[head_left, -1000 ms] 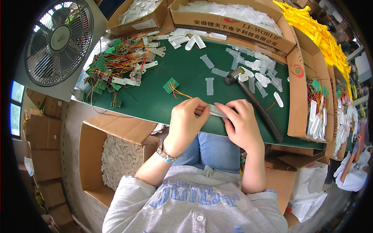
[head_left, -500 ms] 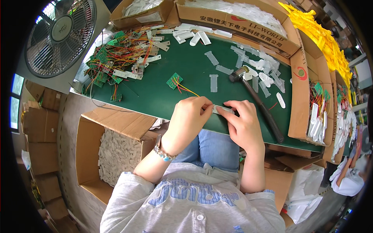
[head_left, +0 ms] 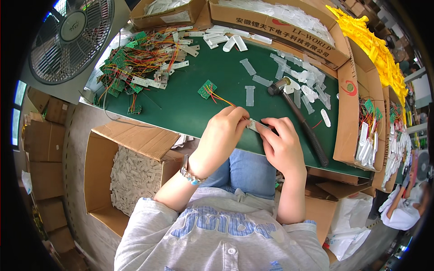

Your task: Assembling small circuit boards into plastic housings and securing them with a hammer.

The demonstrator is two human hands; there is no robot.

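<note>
Both hands meet over the near edge of the green table. My left hand and my right hand pinch a small translucent plastic casing between their fingertips. Orange and yellow wires run from it to a small green circuit board lying on the table just beyond my left hand. A hammer with a black handle lies right of my right hand. One loose clear casing rests just beyond the hands.
A pile of wired green boards covers the table's far left. Clear casings are scattered far right. Cardboard boxes ring the table, one at lower left full of white parts. A fan stands at upper left.
The hands stay together on the casing; the fingers have shifted slightly. The view has tilted a little, otherwise nothing on the table has moved.
</note>
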